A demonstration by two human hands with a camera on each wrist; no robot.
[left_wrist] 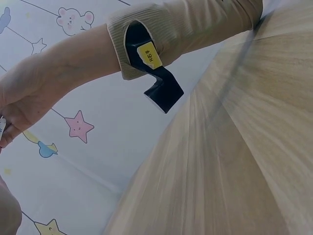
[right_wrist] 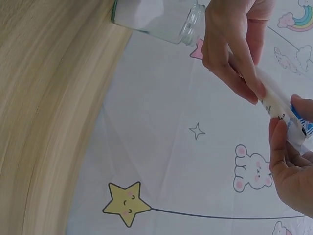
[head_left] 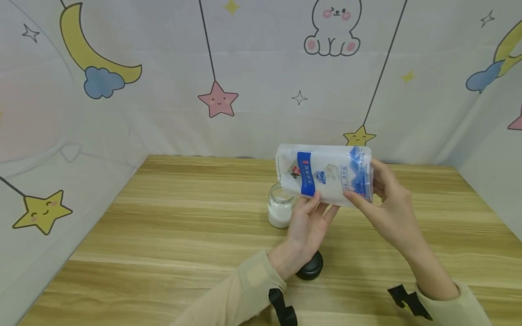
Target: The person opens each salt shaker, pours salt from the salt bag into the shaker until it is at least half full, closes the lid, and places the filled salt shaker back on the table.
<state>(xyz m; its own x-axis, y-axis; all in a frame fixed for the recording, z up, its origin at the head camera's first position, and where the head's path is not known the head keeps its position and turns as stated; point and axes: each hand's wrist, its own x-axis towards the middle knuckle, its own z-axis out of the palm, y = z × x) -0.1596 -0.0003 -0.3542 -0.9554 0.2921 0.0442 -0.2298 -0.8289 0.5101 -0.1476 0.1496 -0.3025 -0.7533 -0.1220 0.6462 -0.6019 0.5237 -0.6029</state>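
Observation:
A white and blue salt pouch [head_left: 330,174] is held on its side above the table, its left end close over the glass jar [head_left: 279,213]. At its right end, my right hand [head_left: 391,208] grips it, thumb across the front and fingers behind. From below, my left hand [head_left: 307,226] holds the lower edge between thumb and fingers. White grains partly fill the jar, which stands upright. The right wrist view shows both hands on the pouch [right_wrist: 279,105] and the jar [right_wrist: 161,14] nearby. Only part of my right hand [left_wrist: 22,110] appears in the left wrist view.
A round black lid [head_left: 311,266] lies on the wooden table [head_left: 183,244], partly behind my left wrist. Behind the table hangs a pale cloth [head_left: 261,68] printed with stars and moons. Black wrist mounts [head_left: 282,308] sit on both sleeves.

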